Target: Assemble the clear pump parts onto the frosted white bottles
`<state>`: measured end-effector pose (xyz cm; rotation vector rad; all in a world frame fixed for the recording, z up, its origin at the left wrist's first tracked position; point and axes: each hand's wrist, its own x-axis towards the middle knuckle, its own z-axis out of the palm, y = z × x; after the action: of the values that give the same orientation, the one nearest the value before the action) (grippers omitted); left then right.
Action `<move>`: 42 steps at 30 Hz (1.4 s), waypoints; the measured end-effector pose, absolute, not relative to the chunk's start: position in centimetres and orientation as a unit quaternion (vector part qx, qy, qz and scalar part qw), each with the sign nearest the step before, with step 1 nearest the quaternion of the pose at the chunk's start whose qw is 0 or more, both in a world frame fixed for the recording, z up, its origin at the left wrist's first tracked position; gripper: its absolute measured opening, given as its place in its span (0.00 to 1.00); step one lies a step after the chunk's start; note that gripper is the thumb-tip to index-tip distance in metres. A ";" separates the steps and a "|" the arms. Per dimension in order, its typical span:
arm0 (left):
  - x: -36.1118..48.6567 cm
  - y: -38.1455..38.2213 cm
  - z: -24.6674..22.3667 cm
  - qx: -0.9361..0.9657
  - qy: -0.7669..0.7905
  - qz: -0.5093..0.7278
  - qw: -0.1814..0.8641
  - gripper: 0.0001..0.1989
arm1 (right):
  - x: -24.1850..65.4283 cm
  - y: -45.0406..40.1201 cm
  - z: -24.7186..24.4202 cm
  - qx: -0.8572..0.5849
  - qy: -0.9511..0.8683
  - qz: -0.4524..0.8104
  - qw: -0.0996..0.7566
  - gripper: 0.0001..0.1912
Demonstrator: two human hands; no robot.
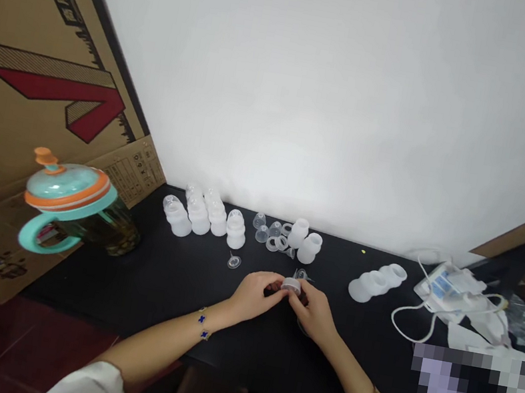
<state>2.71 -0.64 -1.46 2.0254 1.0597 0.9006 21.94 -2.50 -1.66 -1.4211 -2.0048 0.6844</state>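
My left hand (258, 292) and my right hand (316, 309) meet near the middle of the black table, fingers closed on opposite sides of a small white bottle collar (292, 285). A thin stem rises from it; whether a nipple sits inside, I cannot tell. Just behind my right fingers lies a clear part with a thin stem (302, 275). A similar stemmed disc (234, 261) rests off to the left. Beyond my hands are clear domed caps (262, 234), loose white collars (273, 244) and two open white bottles (309, 248).
Capped baby bottles (198, 216) stand in a group at the back left, one capped bottle (237, 230) apart. Open white bottles (368, 286) lie right. A large teal-handled jug (110, 224) stands left beside a cardboard box (19, 79). White cable (413, 337) and packaging (446, 290) clutter the right.
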 end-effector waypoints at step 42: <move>2.3 -0.3 -2.2 0.806 0.373 0.359 0.285 0.10 | 21.8 -2.7 -1.4 -0.556 -0.739 0.234 0.301 0.15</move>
<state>2.26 -0.29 -2.22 2.1564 0.9968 0.9609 21.78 -2.73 -1.41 -1.4752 -1.9602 0.6222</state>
